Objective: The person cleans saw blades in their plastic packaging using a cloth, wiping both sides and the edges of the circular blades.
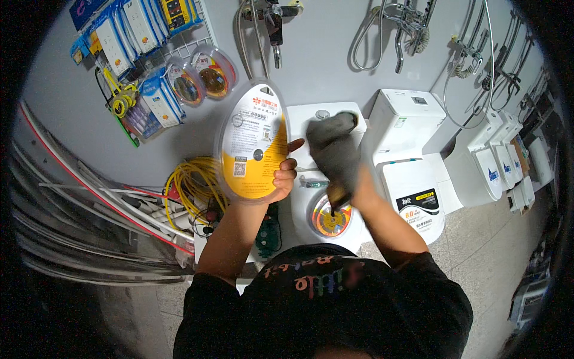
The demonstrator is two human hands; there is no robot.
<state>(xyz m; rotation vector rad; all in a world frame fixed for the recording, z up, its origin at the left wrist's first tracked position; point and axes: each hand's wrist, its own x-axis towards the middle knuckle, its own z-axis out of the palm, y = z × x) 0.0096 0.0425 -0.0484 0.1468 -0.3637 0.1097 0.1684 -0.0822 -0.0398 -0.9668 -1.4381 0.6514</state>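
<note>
My left hand [283, 181] grips the lower right edge of an oval clear blister pack [253, 143]. Its white and yellow printed back faces me, with writing and a printed code. To the right is my right hand [361, 192], mostly hidden by the dark grey cloth [334, 143] it holds; the cloth looks slightly blurred and is apart from the pack. Below the cloth, another blister pack [331, 220] with a round disc rests on the lid of a white toilet [305, 211]. A small clear packet [314, 182] lies just above that disc pack.
Two similar disc packs [210, 76] hang on a wire rack beside packaged power strips [142, 27]. A coiled yellow hose [188, 179] and white pipes [112, 190] are at left. More toilets [412, 125] stand at right, below wall-mounted shower fittings [408, 22].
</note>
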